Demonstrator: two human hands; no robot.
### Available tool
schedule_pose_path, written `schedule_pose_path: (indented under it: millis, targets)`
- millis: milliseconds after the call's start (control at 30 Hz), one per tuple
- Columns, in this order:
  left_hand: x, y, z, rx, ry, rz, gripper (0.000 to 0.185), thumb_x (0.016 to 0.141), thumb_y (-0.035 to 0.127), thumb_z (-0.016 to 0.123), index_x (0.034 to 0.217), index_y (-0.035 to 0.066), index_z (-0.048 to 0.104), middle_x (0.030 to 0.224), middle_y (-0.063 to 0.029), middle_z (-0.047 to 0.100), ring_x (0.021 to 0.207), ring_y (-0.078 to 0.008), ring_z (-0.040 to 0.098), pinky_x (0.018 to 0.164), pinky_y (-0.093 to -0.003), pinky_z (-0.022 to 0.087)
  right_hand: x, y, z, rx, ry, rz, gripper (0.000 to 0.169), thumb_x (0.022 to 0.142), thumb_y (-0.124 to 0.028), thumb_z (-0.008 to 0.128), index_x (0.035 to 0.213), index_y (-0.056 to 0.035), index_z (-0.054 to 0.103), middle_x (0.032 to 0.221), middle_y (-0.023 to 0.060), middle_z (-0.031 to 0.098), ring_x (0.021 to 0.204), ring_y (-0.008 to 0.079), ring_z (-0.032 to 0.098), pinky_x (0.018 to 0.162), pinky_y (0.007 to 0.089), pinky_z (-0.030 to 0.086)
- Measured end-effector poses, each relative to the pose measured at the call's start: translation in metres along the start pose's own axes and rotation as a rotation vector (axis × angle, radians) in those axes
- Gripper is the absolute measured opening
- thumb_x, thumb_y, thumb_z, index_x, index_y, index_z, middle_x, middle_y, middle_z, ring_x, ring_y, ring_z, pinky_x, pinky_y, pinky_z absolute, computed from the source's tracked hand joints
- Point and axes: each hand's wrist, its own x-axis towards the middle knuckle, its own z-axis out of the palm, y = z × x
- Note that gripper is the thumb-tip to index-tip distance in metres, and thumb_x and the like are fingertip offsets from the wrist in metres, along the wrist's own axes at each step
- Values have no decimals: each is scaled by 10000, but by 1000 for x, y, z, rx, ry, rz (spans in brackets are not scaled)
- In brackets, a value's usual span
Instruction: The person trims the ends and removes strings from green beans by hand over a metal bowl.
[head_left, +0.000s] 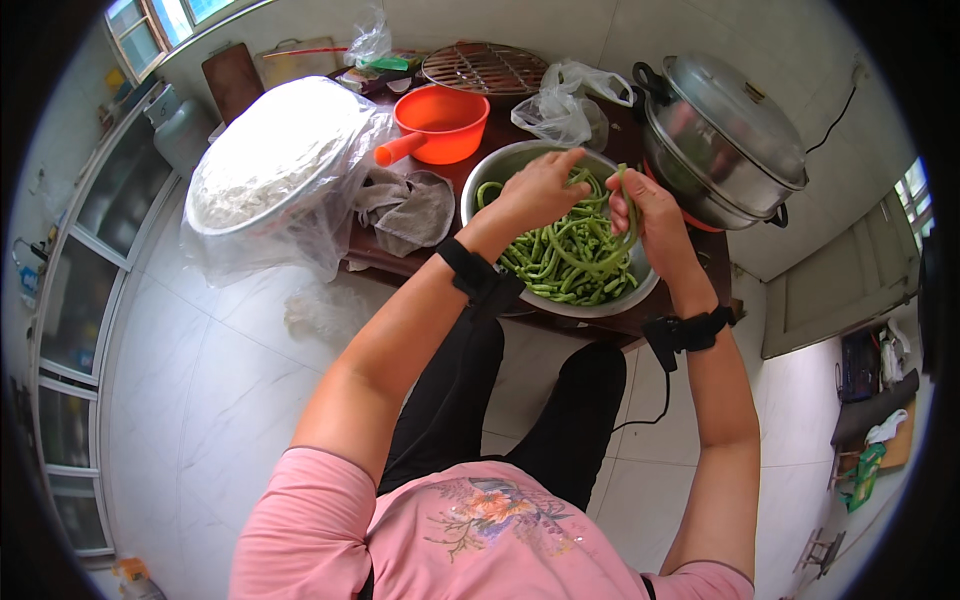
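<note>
A wide metal basin (592, 309) on a dark red table holds a heap of green beans (574, 259), some long and some in short pieces. My right hand (651, 217) is at the basin's right side, its fingers closed on a long green bean (631, 225) that bends down over the heap. Over the basin's upper left part is my left hand (546, 187), fingers partly spread, close to the bean's upper end. Whether its fingertips touch a bean cannot be told.
An orange dipper (450, 124), a grey cloth (412, 214) and a plastic-covered white basin (262, 157) lie left of the beans. Behind are a round wire rack (486, 67) and a clear plastic bag (559, 112). A lidded steel steamer pot (716, 150) stands close on the right.
</note>
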Motion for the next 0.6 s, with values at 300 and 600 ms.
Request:
schedule_pose_path:
  millis: [300, 600]
  targets:
    - [-7, 48, -6, -1033, -454, -142, 439, 894, 323, 596, 1216, 39, 506, 975, 4, 568, 827, -69, 523, 765, -221, 431, 18, -13, 0, 195, 113, -257, 350, 937, -357, 516, 1047, -30, 573, 901, 55, 621, 787, 142, 588, 728, 277, 466]
    - [-6, 45, -4, -962, -455, -178, 221, 942, 228, 508, 911, 30, 600, 734, 28, 510, 638, -59, 441, 573, -203, 368, 11, -15, -1, 219, 42, -118, 336, 927, -326, 536, 1080, -29, 575, 1005, 112, 650, 773, 154, 615, 641, 278, 485]
